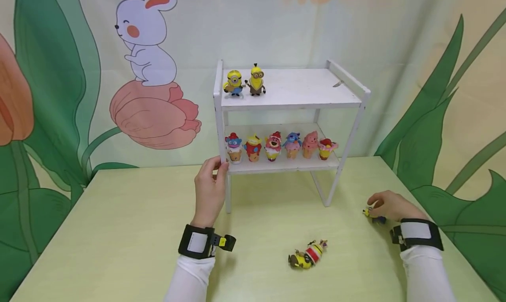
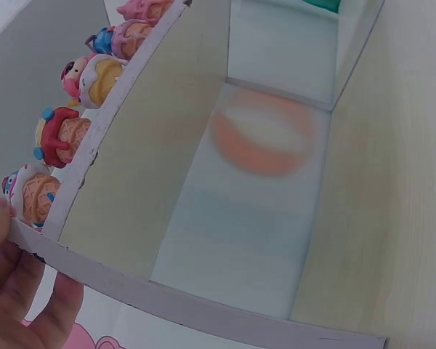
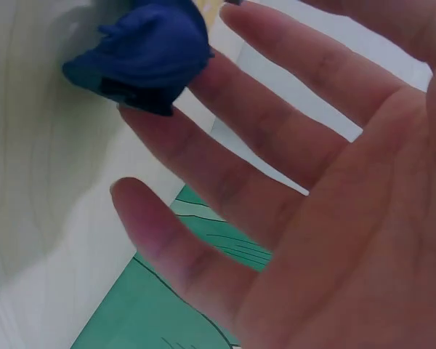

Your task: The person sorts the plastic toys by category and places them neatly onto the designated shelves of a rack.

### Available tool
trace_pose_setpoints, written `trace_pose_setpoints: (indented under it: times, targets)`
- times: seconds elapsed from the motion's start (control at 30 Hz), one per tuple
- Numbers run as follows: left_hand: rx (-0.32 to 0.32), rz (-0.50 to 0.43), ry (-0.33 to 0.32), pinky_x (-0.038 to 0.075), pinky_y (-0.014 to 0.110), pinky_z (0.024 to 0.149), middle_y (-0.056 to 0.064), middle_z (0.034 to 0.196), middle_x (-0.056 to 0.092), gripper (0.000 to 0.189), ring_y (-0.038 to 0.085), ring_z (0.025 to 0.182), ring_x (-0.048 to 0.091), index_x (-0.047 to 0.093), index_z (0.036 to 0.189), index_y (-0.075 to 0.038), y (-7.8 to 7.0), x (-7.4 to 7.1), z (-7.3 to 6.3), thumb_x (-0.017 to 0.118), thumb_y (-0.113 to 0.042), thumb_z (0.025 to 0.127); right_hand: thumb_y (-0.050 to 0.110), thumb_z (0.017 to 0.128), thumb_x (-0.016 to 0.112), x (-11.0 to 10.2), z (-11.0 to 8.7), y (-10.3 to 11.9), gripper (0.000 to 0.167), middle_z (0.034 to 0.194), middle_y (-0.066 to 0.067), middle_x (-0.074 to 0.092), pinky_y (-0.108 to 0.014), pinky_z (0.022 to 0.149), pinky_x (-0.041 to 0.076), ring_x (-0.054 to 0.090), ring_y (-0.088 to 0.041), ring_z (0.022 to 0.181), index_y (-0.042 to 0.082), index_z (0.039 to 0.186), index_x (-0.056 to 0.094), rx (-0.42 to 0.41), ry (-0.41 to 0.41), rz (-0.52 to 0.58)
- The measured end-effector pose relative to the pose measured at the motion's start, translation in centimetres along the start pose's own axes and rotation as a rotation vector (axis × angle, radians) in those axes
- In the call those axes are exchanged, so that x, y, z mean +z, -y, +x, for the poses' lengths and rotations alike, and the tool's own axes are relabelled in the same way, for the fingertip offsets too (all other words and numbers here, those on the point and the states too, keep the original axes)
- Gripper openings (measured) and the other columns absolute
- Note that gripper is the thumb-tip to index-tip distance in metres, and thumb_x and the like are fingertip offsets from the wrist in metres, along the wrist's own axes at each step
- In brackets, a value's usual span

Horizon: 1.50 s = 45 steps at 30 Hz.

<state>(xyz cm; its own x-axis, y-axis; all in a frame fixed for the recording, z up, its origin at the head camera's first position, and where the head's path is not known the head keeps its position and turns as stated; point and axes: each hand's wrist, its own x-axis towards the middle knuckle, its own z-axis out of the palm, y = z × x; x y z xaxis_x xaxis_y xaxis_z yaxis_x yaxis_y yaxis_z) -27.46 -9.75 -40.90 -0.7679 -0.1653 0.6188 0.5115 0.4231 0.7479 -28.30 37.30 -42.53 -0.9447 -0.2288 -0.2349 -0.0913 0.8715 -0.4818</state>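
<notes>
My left hand [image 1: 209, 192] grips the left post of a white two-tier shelf [image 1: 292, 93], thumb in front and fingers behind, near the lower tier. In the left wrist view its fingertips [image 2: 62, 302] touch the shelf frame [image 2: 203, 309]. Over at the right, my right hand [image 1: 392, 205] pinches a small yellow-and-blue minion figure [image 1: 379, 220] at the tabletop. The right wrist view shows the figure's dark blue part [image 3: 149, 54] against the fingertips; the rest of it is cut off. Two minion figures stand on the upper tier, a one-eyed one [image 1: 234, 83] and a banana-topped one [image 1: 256, 80].
Several ice-cream-cone character figures [image 1: 273, 147] line the lower tier. On the table [image 1: 130, 231] lie a red-and-yellow minion figure [image 1: 315, 252] and a yellow-and-brown figure [image 1: 299, 261], touching. A printed curtain [image 1: 276, 25] hangs behind.
</notes>
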Motion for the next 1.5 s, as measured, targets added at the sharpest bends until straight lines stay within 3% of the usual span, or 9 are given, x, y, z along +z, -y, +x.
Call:
trace_pose_setpoints:
  times: [0.33, 0.57, 0.77, 1.17, 1.5]
  targets:
    - [0.000, -0.009, -0.003, 0.052, 0.035, 0.074, 0.009, 0.107, 0.063, 0.027, 0.019, 0.096, 0.057, 0.063, 0.119, -0.002, 0.0, 0.0, 0.0, 0.055, -0.019, 0.099, 0.006, 0.080, 0.070, 0.8, 0.5, 0.1, 0.027, 0.096, -0.018, 0.063, -0.038, 0.066, 0.049, 0.060, -0.025, 0.080, -0.005, 0.104, 0.065, 0.006, -0.003, -0.033]
    - [0.003, -0.008, -0.005, 0.051, 0.035, 0.074, 0.009, 0.107, 0.063, 0.026, 0.019, 0.096, 0.057, 0.063, 0.119, -0.002, 0.0, 0.1, 0.0, 0.055, -0.018, 0.099, 0.007, 0.081, 0.069, 0.9, 0.7, 0.1, 0.031, 0.097, -0.017, 0.062, -0.038, 0.067, 0.049, 0.058, -0.023, 0.079, -0.007, 0.108, 0.065, 0.040, -0.003, -0.057]
    - [0.005, -0.009, -0.001, 0.051, 0.035, 0.074, 0.009, 0.107, 0.063, 0.026, 0.019, 0.097, 0.057, 0.063, 0.118, -0.002, -0.1, 0.2, 0.0, 0.056, -0.019, 0.099, 0.014, 0.084, 0.071, 0.6, 0.3, 0.2, 0.029, 0.088, -0.010, 0.059, -0.034, 0.060, 0.045, 0.055, -0.021, 0.073, -0.004, 0.105, 0.062, 0.039, -0.032, -0.046]
    - [0.019, -0.007, -0.004, 0.051, 0.035, 0.073, 0.009, 0.106, 0.063, 0.026, 0.019, 0.095, 0.057, 0.063, 0.117, -0.001, -0.1, 0.0, 0.0, 0.055, -0.018, 0.099, 0.014, 0.089, 0.067, -0.4, -0.6, 1.8, 0.028, 0.091, -0.012, 0.058, -0.035, 0.062, 0.043, 0.054, -0.024, 0.077, -0.004, 0.107, 0.056, -0.034, -0.081, -0.064]
    - [0.006, 0.009, -0.003, 0.052, 0.035, 0.074, 0.009, 0.106, 0.063, 0.026, 0.019, 0.096, 0.058, 0.063, 0.117, -0.001, -0.2, 0.0, 0.1, 0.056, -0.019, 0.100, 0.021, 0.092, 0.067, -1.9, -1.9, 4.3, 0.030, 0.102, -0.012, 0.062, -0.034, 0.067, 0.045, 0.057, -0.020, 0.082, 0.000, 0.112, 0.058, -0.112, -0.211, -0.058]
